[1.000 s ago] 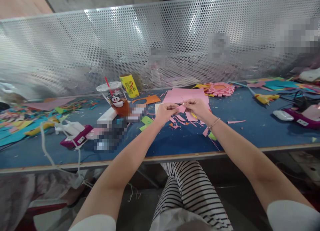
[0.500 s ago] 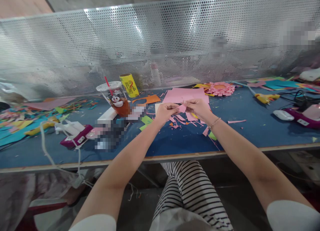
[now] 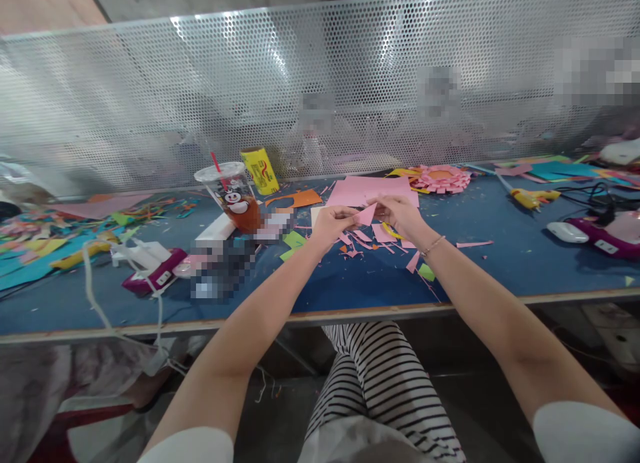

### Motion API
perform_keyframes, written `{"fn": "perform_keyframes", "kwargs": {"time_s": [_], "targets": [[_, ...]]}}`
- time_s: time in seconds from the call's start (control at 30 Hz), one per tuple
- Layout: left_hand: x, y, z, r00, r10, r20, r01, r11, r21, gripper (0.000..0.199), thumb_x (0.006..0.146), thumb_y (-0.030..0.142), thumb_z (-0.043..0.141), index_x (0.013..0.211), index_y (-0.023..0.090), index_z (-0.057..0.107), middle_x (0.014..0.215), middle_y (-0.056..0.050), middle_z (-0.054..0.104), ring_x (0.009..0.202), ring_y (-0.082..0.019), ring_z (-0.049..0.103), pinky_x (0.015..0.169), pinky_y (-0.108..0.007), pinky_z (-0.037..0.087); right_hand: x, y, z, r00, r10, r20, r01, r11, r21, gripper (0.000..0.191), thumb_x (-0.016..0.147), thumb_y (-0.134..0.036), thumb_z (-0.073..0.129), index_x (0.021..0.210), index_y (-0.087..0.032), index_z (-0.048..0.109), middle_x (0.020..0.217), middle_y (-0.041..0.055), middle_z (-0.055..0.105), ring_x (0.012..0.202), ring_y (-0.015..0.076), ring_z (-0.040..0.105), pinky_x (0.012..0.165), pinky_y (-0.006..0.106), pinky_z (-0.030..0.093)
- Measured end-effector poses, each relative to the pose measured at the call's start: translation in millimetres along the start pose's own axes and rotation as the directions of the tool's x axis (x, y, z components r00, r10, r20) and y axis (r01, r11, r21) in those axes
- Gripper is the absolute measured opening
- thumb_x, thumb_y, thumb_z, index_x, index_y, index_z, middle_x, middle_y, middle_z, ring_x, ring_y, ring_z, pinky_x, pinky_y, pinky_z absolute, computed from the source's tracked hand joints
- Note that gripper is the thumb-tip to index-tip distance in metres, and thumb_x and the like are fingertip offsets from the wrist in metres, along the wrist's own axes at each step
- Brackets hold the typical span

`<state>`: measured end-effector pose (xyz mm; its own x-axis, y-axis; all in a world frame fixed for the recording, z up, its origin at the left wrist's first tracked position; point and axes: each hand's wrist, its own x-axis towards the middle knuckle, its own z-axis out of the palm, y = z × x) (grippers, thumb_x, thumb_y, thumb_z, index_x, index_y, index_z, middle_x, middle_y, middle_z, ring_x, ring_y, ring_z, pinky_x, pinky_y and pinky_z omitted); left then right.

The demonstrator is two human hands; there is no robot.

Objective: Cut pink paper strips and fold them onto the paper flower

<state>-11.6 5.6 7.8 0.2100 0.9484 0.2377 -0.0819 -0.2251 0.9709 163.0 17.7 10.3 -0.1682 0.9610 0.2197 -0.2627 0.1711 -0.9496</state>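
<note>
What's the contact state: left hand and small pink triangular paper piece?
Touching. The head view shows the left hand pinching the left end of the small pink triangular paper piece.

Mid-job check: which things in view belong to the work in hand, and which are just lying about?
Likely in the job:
small pink piece, pinched by the left hand, right hand close against it
large pink sheet
pink rosette, possibly

Apparently just lying about:
drink cup
yellow container
</note>
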Motion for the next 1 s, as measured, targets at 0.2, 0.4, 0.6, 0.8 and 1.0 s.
{"fn": "perform_keyframes", "kwargs": {"time_s": [0.2,0.4,0.6,0.8,1.0], "targets": [[0.8,-1.4,-0.3,1.000,-0.007,-0.001,0.007,1.000,-0.008,0.031,0.052,0.029,0.076,0.076,0.011,0.067,0.063,-0.003,0.066,0.059,-0.013,0.063,0.069,-0.031,0.053,3.4,11.1,0.4,0.997,-0.079,0.024,0.081,0.994,-0.076,0.027,0.057,-0.040,0.073,0.063,-0.016,0.064,0.062,0.0011,0.061,0.061,0.0128,0.060,0.070,0.033,0.052],[0.1,-1.7,0.9,1.000,-0.004,0.004,0.004,1.000,-0.016,0.029,0.053,0.028,0.076,0.075,0.011,0.067,0.063,-0.003,0.067,0.058,-0.012,0.062,0.069,-0.031,0.053,2.6,13.3,2.4,0.998,-0.053,0.044,0.056,0.997,-0.062,0.025,0.058,-0.040,0.072,0.062,-0.017,0.062,0.063,-0.0002,0.059,0.061,0.0112,0.058,0.067,0.031,0.051],[-2.9,0.6,3.5,1.000,0.008,-0.011,-0.009,0.999,-0.034,0.032,0.052,0.028,0.077,0.075,0.011,0.065,0.064,-0.002,0.066,0.058,-0.012,0.063,0.070,-0.031,0.053,1.6,19.3,7.2,0.991,-0.124,0.054,0.133,0.971,-0.199,0.027,0.062,-0.043,0.069,0.062,-0.017,0.062,0.063,0.0006,0.058,0.058,0.0099,0.053,0.059,0.027,0.049],[-2.9,1.1,3.2,1.000,0.008,-0.007,-0.008,1.000,-0.017,0.030,0.053,0.028,0.076,0.074,0.010,0.064,0.062,-0.003,0.065,0.057,-0.012,0.062,0.069,-0.031,0.053,4.6,22.6,4.7,0.989,-0.116,0.090,0.132,0.971,-0.201,0.029,0.064,-0.045,0.067,0.064,-0.016,0.064,0.064,0.0010,0.060,0.058,0.0104,0.054,0.062,0.028,0.050],[-0.9,0.3,1.8,1.000,-0.010,-0.007,0.010,1.000,0.000,0.031,0.052,0.028,0.076,0.074,0.009,0.064,0.061,-0.004,0.065,0.059,-0.013,0.062,0.068,-0.030,0.052,4.9,23.0,2.4,0.985,-0.121,0.121,0.146,0.962,-0.231,0.030,0.068,-0.045,0.064,0.069,-0.015,0.067,0.068,0.0025,0.062,0.063,0.0119,0.057,0.067,0.030,0.052]]}}
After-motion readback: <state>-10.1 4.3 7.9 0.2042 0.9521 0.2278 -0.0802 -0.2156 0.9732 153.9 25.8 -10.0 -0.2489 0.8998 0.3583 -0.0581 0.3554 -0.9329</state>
